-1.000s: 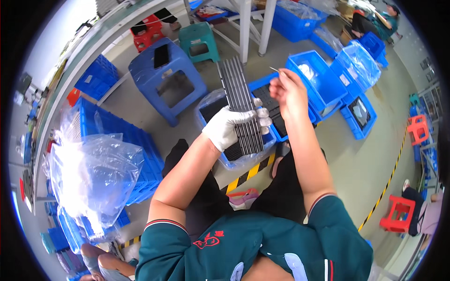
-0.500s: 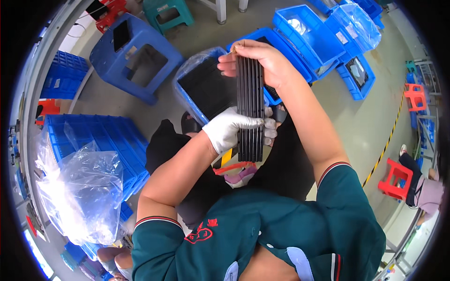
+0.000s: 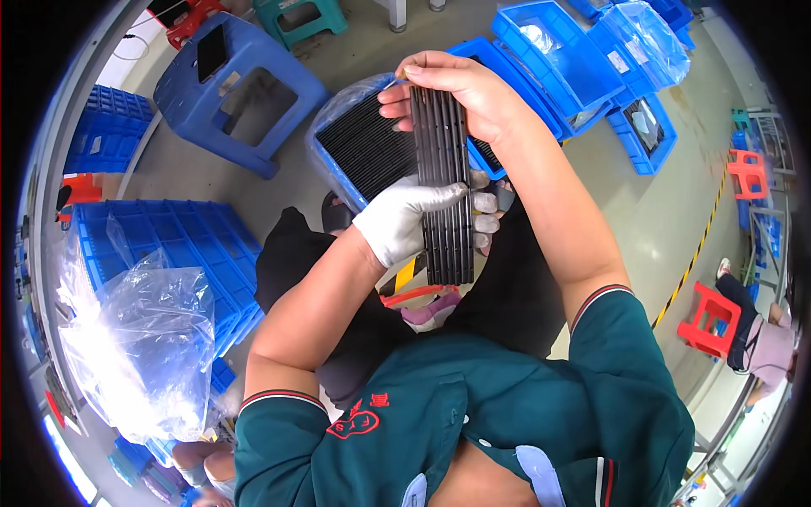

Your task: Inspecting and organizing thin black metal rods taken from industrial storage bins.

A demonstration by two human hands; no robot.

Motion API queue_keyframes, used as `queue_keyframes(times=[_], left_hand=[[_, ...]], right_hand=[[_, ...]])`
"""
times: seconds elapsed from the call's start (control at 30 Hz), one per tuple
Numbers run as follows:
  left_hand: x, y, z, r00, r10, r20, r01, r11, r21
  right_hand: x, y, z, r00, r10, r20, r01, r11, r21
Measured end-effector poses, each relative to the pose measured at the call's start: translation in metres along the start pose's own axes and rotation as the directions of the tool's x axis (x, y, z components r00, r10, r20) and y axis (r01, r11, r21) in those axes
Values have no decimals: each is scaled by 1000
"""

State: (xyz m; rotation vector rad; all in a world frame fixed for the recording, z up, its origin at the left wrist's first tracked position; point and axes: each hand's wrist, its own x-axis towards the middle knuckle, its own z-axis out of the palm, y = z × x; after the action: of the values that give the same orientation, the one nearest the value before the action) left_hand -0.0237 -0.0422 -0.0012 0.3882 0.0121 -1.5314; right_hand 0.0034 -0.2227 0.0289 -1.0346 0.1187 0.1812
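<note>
Head view | gloved left hand (image 3: 405,221) clenched round the middle of a bundle of long black strips (image 3: 446,182) | bare right hand (image 3: 460,97) pinching the bundle's top end | blue bin of black strips (image 3: 372,148) just beyond the left grip | step: squaring the stack | next: steady, even pressure.

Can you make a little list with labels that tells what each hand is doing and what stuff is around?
left hand: white glove, gripping the middle of the black strips
right hand: bare, holding the top end of the strips
strips: long, stacked side by side, upright
bin below: blue, plastic-lined, full of dark strips
nearby: blue stool, clear bag
</note>
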Motion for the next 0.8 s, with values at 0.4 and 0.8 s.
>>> queue_keyframes(times=[0.4, 0.8], left_hand=[[-2, -2, 8, 998, 54, -29, -53, 999, 3], [-3, -1, 12, 996, 58, -74, -53, 996, 73]], right_hand=[[-9, 10, 10, 917, -369, -150, 191, 737, -648], [-15, 4, 9, 900, -403, -169, 157, 659, -736]])
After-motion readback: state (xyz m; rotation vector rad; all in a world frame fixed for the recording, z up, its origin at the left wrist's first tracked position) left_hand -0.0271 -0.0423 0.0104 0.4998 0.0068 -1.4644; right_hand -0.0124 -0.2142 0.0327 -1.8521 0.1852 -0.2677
